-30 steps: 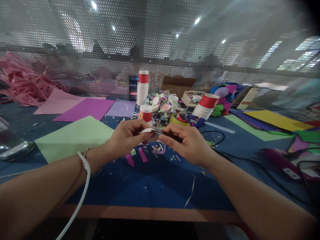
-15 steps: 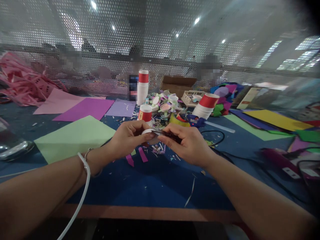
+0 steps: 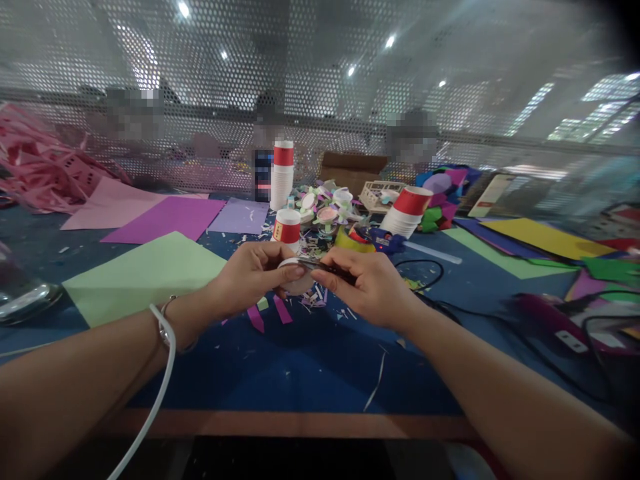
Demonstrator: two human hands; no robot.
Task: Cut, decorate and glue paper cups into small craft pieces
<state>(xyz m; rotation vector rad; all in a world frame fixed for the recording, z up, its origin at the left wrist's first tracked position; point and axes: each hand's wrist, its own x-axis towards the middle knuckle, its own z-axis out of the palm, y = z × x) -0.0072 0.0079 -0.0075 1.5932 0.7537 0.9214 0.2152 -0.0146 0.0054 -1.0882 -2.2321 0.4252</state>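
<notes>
Nearest the camera, two bare forearms reach over the blue table [image 3: 280, 373]; a white cord [image 3: 159, 373] trails across the left wrist beside a thin bracelet [image 3: 165, 320]. Above the middle of the table, the left hand [image 3: 250, 273] is curled with its fingertips pinched on a small white paper disc [image 3: 296, 279]. The right hand [image 3: 367, 283] is closed around a pair of scissors [image 3: 330, 270], whose blades meet the disc's edge between the two hands. Just under them lie paper scraps and two purple strips [image 3: 273, 315]. A green sheet [image 3: 143, 277] lies to the left, a black cable [image 3: 425, 277] to the right. Further back stand a small red-and-white cup [image 3: 287, 227], a tilted stack of cups [image 3: 409, 212], a blue glue gun [image 3: 383, 239] and a taller cup stack [image 3: 283, 175]. Purple and pink sheets [image 3: 165, 217] lie before a perforated screen [image 3: 320, 80].
</notes>
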